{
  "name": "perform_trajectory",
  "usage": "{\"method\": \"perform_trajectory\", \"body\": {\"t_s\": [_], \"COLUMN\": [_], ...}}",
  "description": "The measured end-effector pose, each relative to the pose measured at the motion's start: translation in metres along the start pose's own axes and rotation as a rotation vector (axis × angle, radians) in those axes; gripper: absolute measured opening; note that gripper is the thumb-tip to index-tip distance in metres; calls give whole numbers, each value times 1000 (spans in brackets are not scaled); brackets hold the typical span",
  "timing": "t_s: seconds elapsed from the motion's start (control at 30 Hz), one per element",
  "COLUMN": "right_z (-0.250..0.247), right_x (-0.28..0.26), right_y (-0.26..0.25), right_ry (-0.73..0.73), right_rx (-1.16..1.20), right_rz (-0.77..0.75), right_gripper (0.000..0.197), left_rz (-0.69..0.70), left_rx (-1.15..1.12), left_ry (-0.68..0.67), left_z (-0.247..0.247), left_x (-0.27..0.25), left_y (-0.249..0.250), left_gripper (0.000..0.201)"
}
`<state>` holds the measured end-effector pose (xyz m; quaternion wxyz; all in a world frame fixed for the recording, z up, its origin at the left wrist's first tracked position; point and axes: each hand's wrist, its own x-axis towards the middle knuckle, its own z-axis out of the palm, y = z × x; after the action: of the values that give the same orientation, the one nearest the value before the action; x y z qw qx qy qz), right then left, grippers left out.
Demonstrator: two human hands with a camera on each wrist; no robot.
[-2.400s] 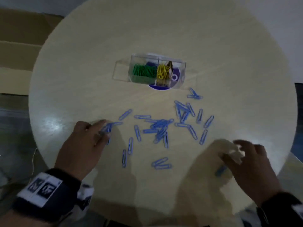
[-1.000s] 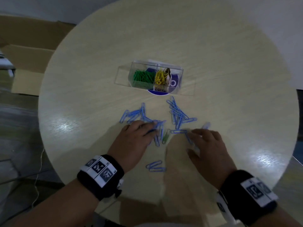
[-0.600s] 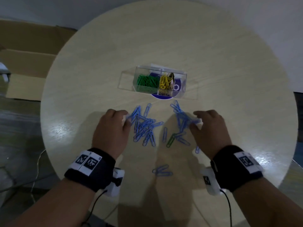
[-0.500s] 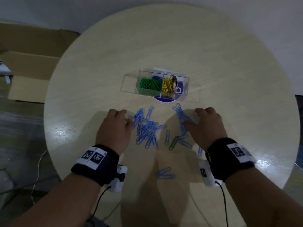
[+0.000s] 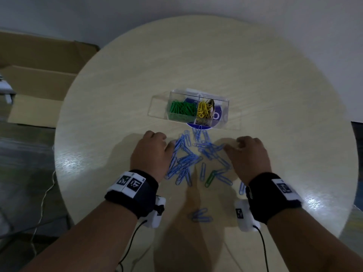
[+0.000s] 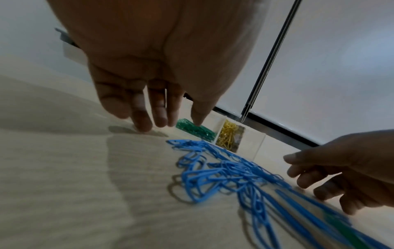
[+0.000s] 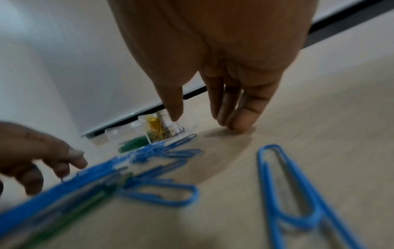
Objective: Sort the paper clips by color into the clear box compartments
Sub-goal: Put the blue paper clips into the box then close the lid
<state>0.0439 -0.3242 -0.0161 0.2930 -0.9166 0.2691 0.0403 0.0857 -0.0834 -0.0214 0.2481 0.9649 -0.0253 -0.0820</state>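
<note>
A clear box stands mid-table, with green clips in its left compartment and yellow clips in the middle one. A pile of blue clips lies just in front of it, between my hands. One green clip lies at the pile's near edge. My left hand rests fingertips down on the table at the pile's left side; its fingers are straight and hold nothing. My right hand does the same at the right side, its fingers touching the tabletop.
Two blue clips lie apart near the front edge of the round table, and another sits by my right wrist. A cardboard box stands on the floor to the left. A wall is close behind the table.
Both hands have slid inward and forward across the table, sweeping the scattered blue clips into one tighter pile close to the clear box. The two clips near the front edge stayed put.
</note>
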Motion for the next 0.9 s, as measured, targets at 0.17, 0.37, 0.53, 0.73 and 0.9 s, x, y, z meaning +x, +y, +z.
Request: {"method": "perform_trajectory", "body": {"t_s": [0.17,0.37,0.53,0.73,0.9], "right_z": [14,19,12,15,12], "right_x": [-9,-13,-10,-17,-17], "right_y": [-30,-21,-18,-16,-13], "right_ry": [-145,-233,-174,-258,-264], "right_rx": [-241,-190,-303,-308,-312], "right_rz": [-231,-343,-247,-367,-389], "right_gripper": [58,39,56,23,19], "left_rz": [109,95,46,98,97], "left_rx": [162,-24,113,216,206], "left_ry": [-140,-182,-136,-244,-286], "left_z": [11,8,4,8,5], "left_x": [4,-2,-5,-6,-5], "left_y": [24,20,26,29,34], "left_gripper": [43,34,46,18,16]}}
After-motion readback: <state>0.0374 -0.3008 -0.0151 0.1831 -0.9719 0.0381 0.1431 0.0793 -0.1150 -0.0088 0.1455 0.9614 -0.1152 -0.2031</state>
